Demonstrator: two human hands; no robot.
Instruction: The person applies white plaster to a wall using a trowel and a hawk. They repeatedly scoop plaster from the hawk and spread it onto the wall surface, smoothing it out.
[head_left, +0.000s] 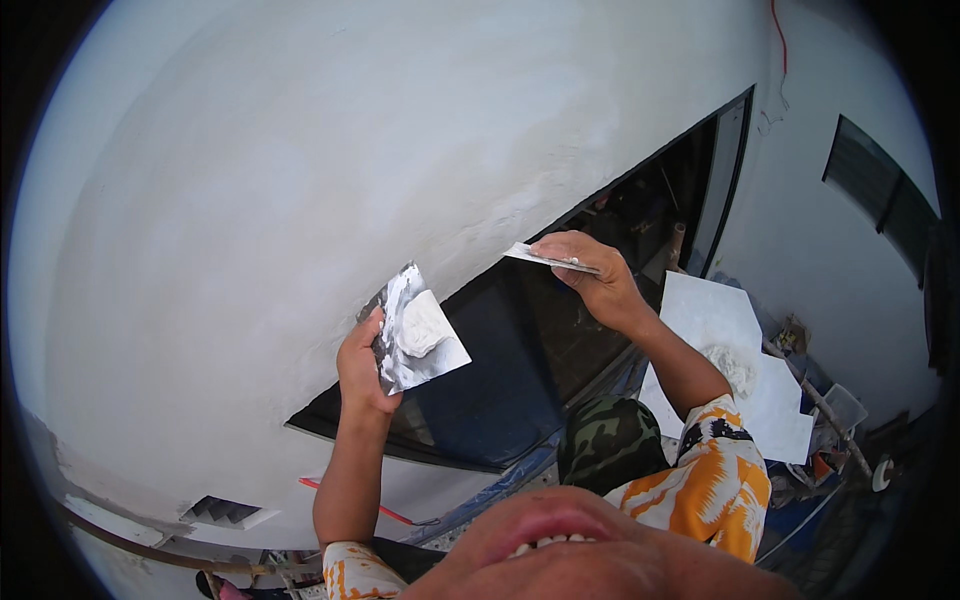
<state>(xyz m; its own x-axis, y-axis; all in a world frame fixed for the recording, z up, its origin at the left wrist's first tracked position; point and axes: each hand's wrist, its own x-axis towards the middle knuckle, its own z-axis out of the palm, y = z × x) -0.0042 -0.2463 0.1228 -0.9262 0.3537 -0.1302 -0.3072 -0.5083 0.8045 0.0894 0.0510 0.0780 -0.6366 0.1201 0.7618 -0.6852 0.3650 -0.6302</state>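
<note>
My left hand (362, 362) grips a thin metal plate (445, 372) by its left edge. On the plate lies a thick lump of white putty (422, 325), with smears around it. My right hand (603, 280) is closed on a flat metal scraper blade (524, 251), held nearly edge-on at the upper border of a dark-framed window (500, 350). Whether the blade touches the wall (300, 190) I cannot tell. That wall is pale, with patchy, uneven coating, rougher along the window's upper edge.
To the right, a white board (695, 300) bears a heap of white putty (735, 370). Nearby are a pole (830, 412) and a clear plastic box (846, 407). A camouflage-patterned item (612, 442) is below my right arm. Red wire (780, 40) hangs at the upper right.
</note>
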